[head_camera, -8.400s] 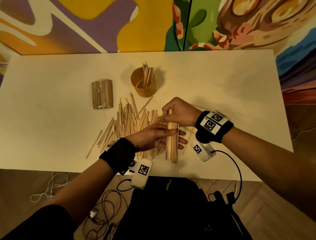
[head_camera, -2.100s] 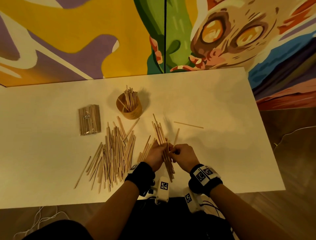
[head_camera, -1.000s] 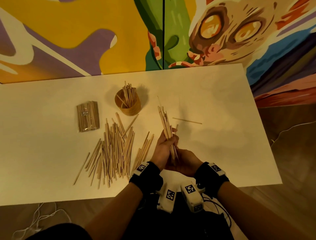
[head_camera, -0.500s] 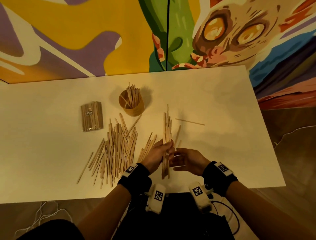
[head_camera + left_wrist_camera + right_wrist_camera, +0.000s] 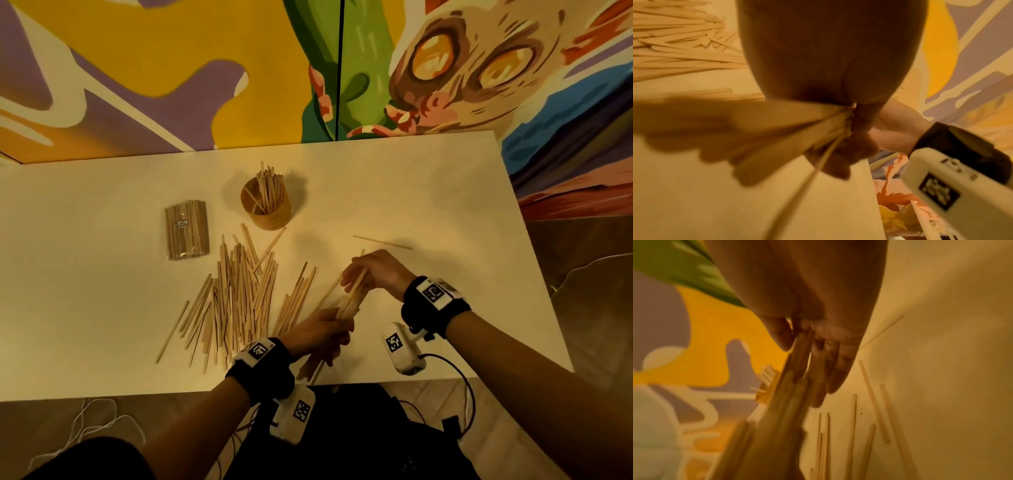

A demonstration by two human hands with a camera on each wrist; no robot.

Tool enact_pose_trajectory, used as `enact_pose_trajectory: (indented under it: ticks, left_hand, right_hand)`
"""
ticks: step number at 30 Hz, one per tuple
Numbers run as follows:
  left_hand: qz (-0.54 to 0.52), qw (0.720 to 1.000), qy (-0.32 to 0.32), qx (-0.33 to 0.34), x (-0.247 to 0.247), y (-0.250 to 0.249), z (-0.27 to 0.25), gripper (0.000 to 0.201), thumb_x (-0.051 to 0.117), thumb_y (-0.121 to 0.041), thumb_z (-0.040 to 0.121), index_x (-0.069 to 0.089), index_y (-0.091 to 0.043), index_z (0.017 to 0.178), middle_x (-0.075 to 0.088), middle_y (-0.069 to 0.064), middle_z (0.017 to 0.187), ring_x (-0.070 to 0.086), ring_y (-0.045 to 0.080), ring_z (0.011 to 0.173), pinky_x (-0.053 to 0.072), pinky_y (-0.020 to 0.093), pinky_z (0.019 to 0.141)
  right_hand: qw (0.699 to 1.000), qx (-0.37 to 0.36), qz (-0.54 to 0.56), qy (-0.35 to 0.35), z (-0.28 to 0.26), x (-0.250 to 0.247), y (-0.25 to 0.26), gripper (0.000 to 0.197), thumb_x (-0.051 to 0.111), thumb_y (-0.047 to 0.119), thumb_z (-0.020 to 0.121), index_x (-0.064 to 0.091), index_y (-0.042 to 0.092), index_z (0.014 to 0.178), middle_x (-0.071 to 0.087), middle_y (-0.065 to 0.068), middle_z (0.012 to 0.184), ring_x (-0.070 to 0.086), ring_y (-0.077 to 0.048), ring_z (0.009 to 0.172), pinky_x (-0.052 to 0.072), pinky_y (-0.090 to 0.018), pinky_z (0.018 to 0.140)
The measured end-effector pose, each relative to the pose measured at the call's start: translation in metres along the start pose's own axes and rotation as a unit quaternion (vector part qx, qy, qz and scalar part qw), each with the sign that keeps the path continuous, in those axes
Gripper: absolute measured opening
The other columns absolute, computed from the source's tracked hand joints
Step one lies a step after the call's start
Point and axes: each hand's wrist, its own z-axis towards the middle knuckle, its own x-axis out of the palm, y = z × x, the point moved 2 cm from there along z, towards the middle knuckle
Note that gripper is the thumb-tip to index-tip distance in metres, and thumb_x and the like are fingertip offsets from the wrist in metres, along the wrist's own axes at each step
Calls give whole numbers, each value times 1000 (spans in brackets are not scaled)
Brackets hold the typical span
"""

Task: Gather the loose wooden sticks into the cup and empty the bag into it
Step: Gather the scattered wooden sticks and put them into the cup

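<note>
A wooden cup (image 5: 270, 214) at the table's middle back holds several upright sticks. The clear bag of sticks (image 5: 187, 229) lies flat to its left. A loose stick pile (image 5: 239, 298) spreads in front of the cup. My left hand (image 5: 322, 334) grips the near part of a bundle of sticks (image 5: 349, 301), which slants low over the table. My right hand (image 5: 373, 274) pinches the bundle's far end between thumb and fingers (image 5: 828, 369). The bundle (image 5: 787, 134) fans out of my left fist in the left wrist view. The cup (image 5: 764, 386) shows blurred behind the bundle (image 5: 781, 410).
One stick (image 5: 382, 241) lies alone to the right, beyond my right hand. A few more loose sticks (image 5: 854, 418) lie under my right hand. The white table's front edge (image 5: 171, 394) runs just behind my wrists. A painted wall stands behind the table. Cables hang below.
The bundle stood nearly upright in my left hand half a second ago; it now slants low over the table. My right hand has moved forward onto its far end.
</note>
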Motion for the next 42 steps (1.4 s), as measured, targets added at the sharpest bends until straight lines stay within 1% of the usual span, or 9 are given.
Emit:
enact_pose_trajectory:
  ticks: [6,12,20,24,28,31,33,37,42]
  left_hand:
    - [24,996,-74,35,-9,-5,-2,15,53,-30,96,54,-16,90,47,-1,67,31,11,46,26,24,45]
    - [75,991,-95,55,-7,-7,-2,12,66,-27,88,58,-18,88,49,-2,65,36,10,43,27,24,42]
    - [121,985,-113,50,-9,-7,4,20,68,-24,84,61,-19,102,46,2,62,33,11,39,28,22,40]
    - [140,973,-155,100,-15,-4,7,45,71,-22,81,52,-28,121,54,4,64,39,12,37,32,23,37]
    - [197,953,-177,147,-20,-10,8,61,76,-21,77,43,-29,128,64,0,89,51,5,39,37,22,35]
    - [246,942,-174,147,-28,-9,12,82,82,-36,68,38,-25,136,65,-3,103,64,10,62,48,28,42]
    - [236,948,-168,132,-28,-8,12,91,83,-40,64,34,-25,140,65,1,104,63,14,59,44,25,40]
    - [142,973,-133,124,-20,-9,6,64,78,-24,73,45,-28,128,68,8,93,44,12,43,34,24,38]
    - [90,986,-49,132,-18,-10,-5,32,70,-16,85,60,-22,114,68,-3,80,48,12,49,40,25,43]
  right_hand:
    - [981,-35,-187,40,-1,18,-7,34,51,25,97,74,13,76,73,-17,94,67,-27,77,54,-33,63]
    - [978,-56,-199,23,-6,16,0,39,54,36,95,70,8,72,67,-10,60,61,-22,48,38,-28,46]
    - [975,-83,-195,61,-15,31,-6,28,68,34,88,70,9,76,65,-11,67,55,-26,53,37,-26,41]
    - [983,-99,-140,60,-20,32,-9,16,75,25,83,74,9,82,68,-6,72,57,-29,48,34,-25,37]
    - [985,-92,-112,93,-23,30,-9,15,79,17,79,74,4,85,69,-17,75,60,-29,44,37,-24,38]
    - [984,-89,-91,127,-25,28,-9,17,78,5,77,74,0,92,70,-15,77,63,-28,48,45,-24,39]
    - [984,-90,-81,130,-26,28,-8,16,78,2,76,74,-3,91,71,-17,79,64,-29,50,46,-24,41]
    - [984,-89,-73,139,-25,28,-6,14,78,1,75,75,-3,88,71,-25,93,62,-29,52,46,-26,45]
    - [984,-55,-76,151,-21,19,-6,11,78,1,75,75,-2,85,70,-13,66,61,-24,50,46,-26,47]
